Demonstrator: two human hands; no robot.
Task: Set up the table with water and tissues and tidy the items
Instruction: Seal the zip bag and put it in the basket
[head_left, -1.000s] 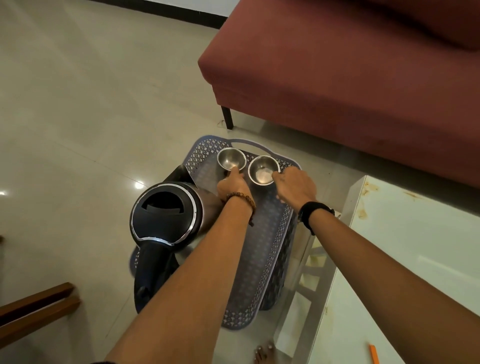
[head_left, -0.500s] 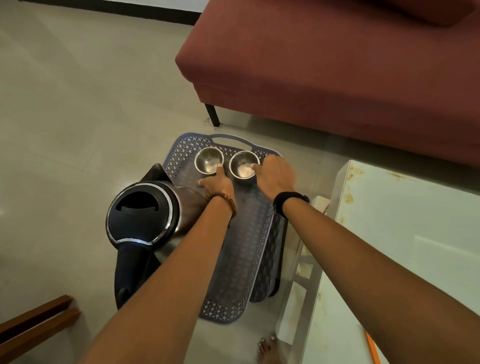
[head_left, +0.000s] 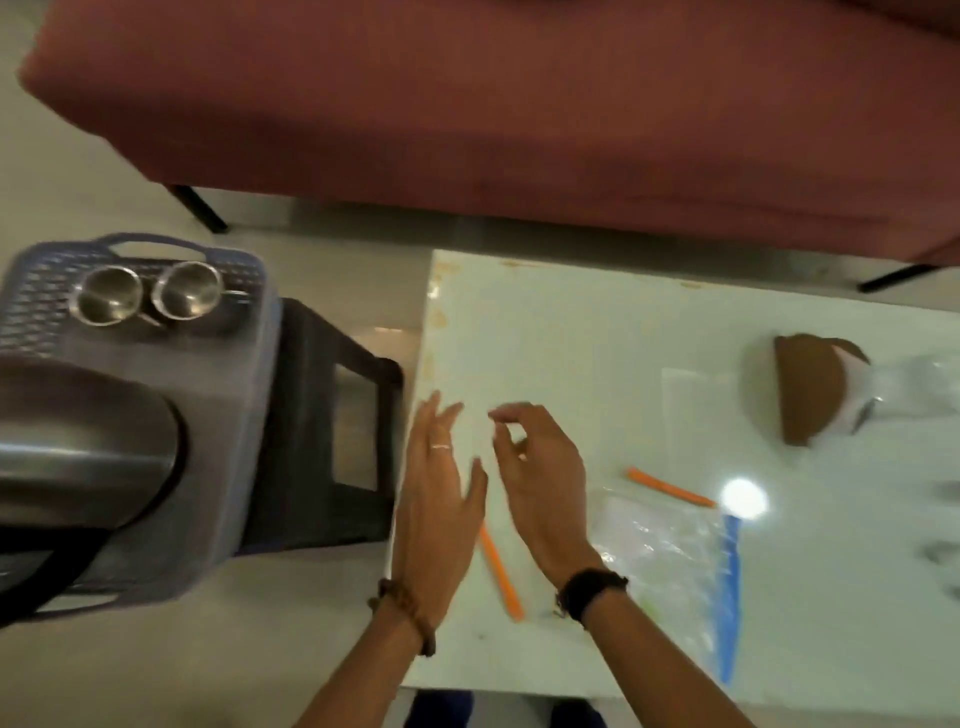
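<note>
Over the desk (head_left: 571, 332): both hands, off the cups (head_left: 148, 299) since a moment before; left hand (head_left: 436, 499) spread, right hand (head_left: 540, 478) loosely curled, empty. Tidying presumably next.

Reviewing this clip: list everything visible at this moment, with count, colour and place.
steel cups: 2, silver, in tray's far end
tray: 1, grey-blue, left, on stool
kettle: 1, steel and black, on tray, near
stool: 1, black, beside table
table: 1, white, right
orange sticks: 2, on table
plastic bag: 1, clear, blue strip, on table
brown object: 1, blurred, table's right
sofa: 1, maroon, far
left hand: open, over table edge
right hand: loosely curled, empty
</note>
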